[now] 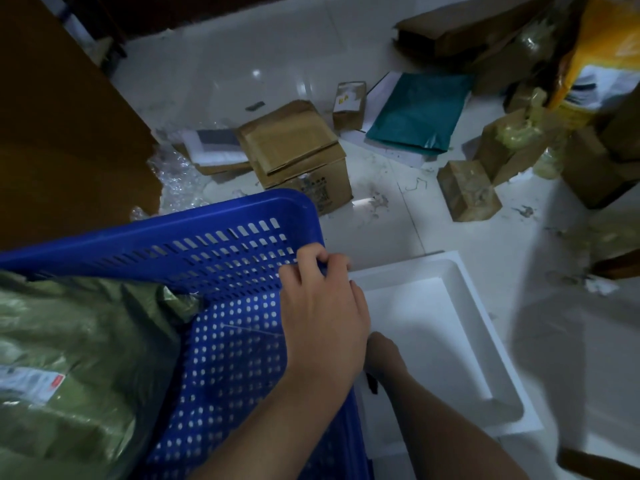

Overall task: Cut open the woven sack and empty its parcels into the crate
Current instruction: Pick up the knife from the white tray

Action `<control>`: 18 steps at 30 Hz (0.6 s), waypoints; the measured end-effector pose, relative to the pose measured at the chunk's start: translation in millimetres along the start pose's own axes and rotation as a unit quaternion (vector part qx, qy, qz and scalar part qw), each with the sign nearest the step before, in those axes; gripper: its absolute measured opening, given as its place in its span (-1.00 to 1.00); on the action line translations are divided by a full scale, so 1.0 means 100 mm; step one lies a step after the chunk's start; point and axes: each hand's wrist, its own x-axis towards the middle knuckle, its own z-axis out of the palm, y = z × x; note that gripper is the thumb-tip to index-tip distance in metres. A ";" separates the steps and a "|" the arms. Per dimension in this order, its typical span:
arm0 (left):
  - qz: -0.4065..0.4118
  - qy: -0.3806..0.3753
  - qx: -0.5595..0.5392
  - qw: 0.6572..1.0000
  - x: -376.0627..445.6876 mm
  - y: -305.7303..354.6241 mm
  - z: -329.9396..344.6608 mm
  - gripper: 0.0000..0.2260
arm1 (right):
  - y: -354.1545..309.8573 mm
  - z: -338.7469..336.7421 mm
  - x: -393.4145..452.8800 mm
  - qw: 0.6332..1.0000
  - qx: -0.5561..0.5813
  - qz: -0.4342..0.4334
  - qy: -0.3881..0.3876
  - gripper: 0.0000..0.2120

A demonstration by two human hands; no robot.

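Observation:
A blue perforated crate (221,244) fills the lower left, tilted towards me. A green woven sack (79,341) with a white label lies inside it on the left. My left hand (322,306) grips the crate's right corner, fingers curled over the rim. My right hand (379,351) reaches down just right of the crate, beside the white tray. Its fingers are hidden behind my left wrist and the crate wall. A small dark object (372,384) shows below it; I cannot tell what it is.
A white foam tray (460,341) lies on the tiled floor right of the crate. Beyond are several cardboard boxes (298,147), a teal mailer (419,112), bubble wrap (176,181) and a yellow bag (595,50). A brown wooden panel (62,133) stands at the left.

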 end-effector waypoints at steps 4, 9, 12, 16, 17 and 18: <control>0.002 0.009 0.015 1.000 0.00 0.00 0.01 -0.79 | -0.17 -0.17 -0.08 0.998 0.036 -0.044 0.011 -0.77; 0.001 0.025 0.039 0.999 0.00 0.02 -0.01 -0.83 | -0.39 -0.54 -0.47 0.991 0.108 -0.070 0.047 -0.86; 0.003 0.020 0.043 0.999 0.00 0.02 -0.04 -0.83 | -0.41 -0.57 -0.70 0.984 0.160 -0.062 0.042 -0.91; 0.021 0.025 0.025 0.999 -0.02 0.03 -0.11 -0.83 | -0.38 -0.62 -1.02 0.971 0.218 -0.074 0.060 -0.94; 0.038 0.027 0.026 0.999 -0.05 0.01 -0.13 -0.82 | -0.38 -0.67 -1.12 0.969 0.221 -0.085 0.072 -0.91; 0.051 0.013 0.004 0.999 -0.09 0.00 -0.17 -0.79 | -0.39 -0.72 -1.24 0.967 0.215 -0.100 0.091 -0.89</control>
